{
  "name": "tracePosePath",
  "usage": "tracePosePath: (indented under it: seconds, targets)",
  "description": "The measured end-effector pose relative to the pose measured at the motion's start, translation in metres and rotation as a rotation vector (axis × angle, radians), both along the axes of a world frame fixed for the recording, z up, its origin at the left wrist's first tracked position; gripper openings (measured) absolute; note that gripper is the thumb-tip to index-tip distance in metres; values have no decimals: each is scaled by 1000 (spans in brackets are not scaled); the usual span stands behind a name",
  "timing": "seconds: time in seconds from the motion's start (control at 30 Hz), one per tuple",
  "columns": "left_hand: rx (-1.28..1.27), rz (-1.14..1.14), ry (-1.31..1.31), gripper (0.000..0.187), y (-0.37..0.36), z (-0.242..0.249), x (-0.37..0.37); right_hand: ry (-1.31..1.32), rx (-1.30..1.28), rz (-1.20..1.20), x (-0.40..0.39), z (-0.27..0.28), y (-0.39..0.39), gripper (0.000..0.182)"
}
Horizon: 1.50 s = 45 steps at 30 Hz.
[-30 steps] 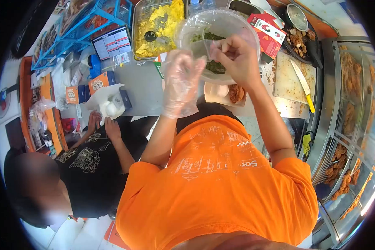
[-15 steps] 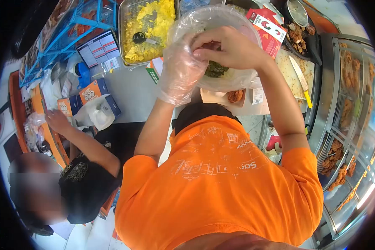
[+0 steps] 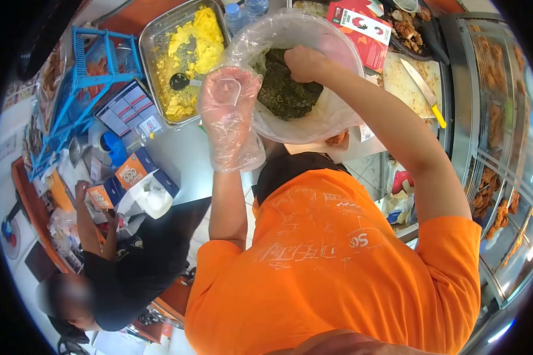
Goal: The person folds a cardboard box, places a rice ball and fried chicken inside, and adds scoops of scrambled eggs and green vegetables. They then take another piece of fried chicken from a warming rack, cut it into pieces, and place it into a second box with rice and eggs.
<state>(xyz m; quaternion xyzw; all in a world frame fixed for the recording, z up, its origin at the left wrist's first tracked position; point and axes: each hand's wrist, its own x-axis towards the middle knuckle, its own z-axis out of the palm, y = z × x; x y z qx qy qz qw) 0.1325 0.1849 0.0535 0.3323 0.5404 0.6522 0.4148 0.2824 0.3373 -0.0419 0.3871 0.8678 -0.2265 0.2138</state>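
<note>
My left hand point(image 3: 228, 97) wears a clear plastic glove and is raised beside a large round tub point(image 3: 343, 112) lined with clear plastic. Its fingers are curled in; whether anything is inside them does not show. My bare right hand point(image 3: 305, 64) is inside the tub with fingers drawn together, at the upper edge of a dark green leafy mass point(image 3: 287, 94). The fingertips are partly hidden against the greens, which they seem to grip. Below the tub, a piece of fried chicken point(image 3: 336, 139) in an open carton is partly covered by the rim.
A metal tray point(image 3: 150, 71) holds yellow food and a black-topped utensil. A knife point(image 3: 423, 89) lies on a cutting board point(image 3: 397, 74). A red box point(image 3: 361, 35) stands behind the tub. Left are a tablet point(image 3: 124, 106), cartons point(image 3: 133, 173) and a co-worker point(image 3: 142, 260). A display case point(image 3: 485, 136) stands right.
My hands have parted: the right moved from the gloved left hand into the tub, the left moved left and curled. More greens show. The co-worker's hands have shifted to the small carton.
</note>
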Motion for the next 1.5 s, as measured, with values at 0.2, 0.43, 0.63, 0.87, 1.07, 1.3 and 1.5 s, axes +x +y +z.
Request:
tracePosePath:
  seconds: [0.2, 0.43, 0.63, 0.87, 1.07, 1.3, 1.5]
  targets:
    - [-1, -47, 40, 27, 4, -7, 0, 3, 51, -258, -10, -18, -11, 22]
    - [10, -19, 12, 29, 2, -13, -3, -62, 75, -164, -6, -21, 0, 22]
    - [50, -38, -43, 30, 3, -16, -2, -94, -172, -375, -22, 6, -9, 20]
    - [27, -44, -114, 30, 1, -12, -7, 274, -98, -384, -25, -23, -16, 26]
    - [14, -56, -70, 31, 3, -11, -8, 229, 78, -500, -31, -1, -18, 25]
    - [-5, -31, -49, 33, 3, -10, -6, 400, -320, -509, -37, -11, -27, 30]
    - [-7, -74, -98, 34, 0, -5, -10, 941, -760, -885, 8, 20, -22, 35]
